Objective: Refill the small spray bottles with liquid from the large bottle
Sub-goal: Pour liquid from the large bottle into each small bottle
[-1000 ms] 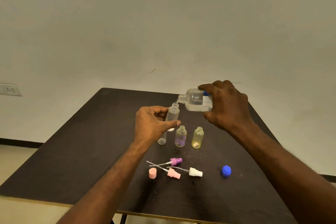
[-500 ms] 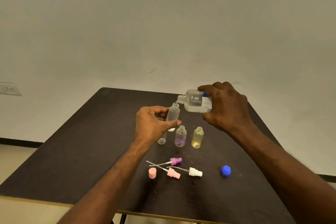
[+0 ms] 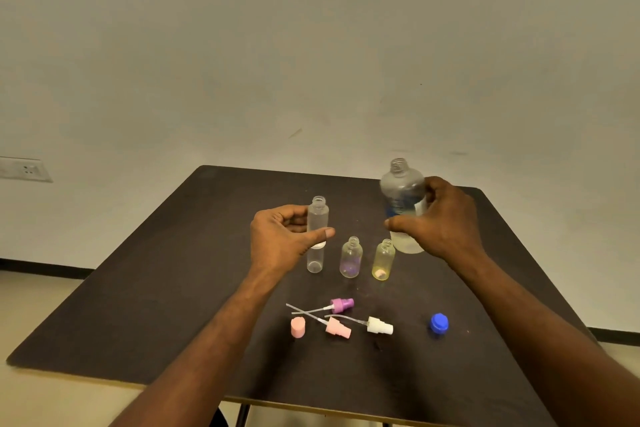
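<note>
My left hand [image 3: 282,236] grips a frosted small bottle [image 3: 318,217] upright above the table, its mouth open. A clear tube-shaped piece [image 3: 315,263] stands right below it. My right hand [image 3: 441,222] holds the large clear bottle [image 3: 401,189] upright and uncapped, with liquid in its lower part and its base low, near the table. Between my hands stand two open small bottles, one purple-tinted [image 3: 351,258] and one yellow-tinted [image 3: 383,260].
On the dark table [image 3: 166,270], nearer to me, lie three spray heads with dip tubes: purple [image 3: 341,305], pink [image 3: 337,329] and white [image 3: 380,326]. A pink cap [image 3: 298,327] and a blue cap [image 3: 439,323] flank them. A wall socket [image 3: 24,169] is at far left.
The large bottle was tipped with its mouth over the held small bottle; my right hand has turned it upright and moved it right and down. My left hand has straightened its bottle.
</note>
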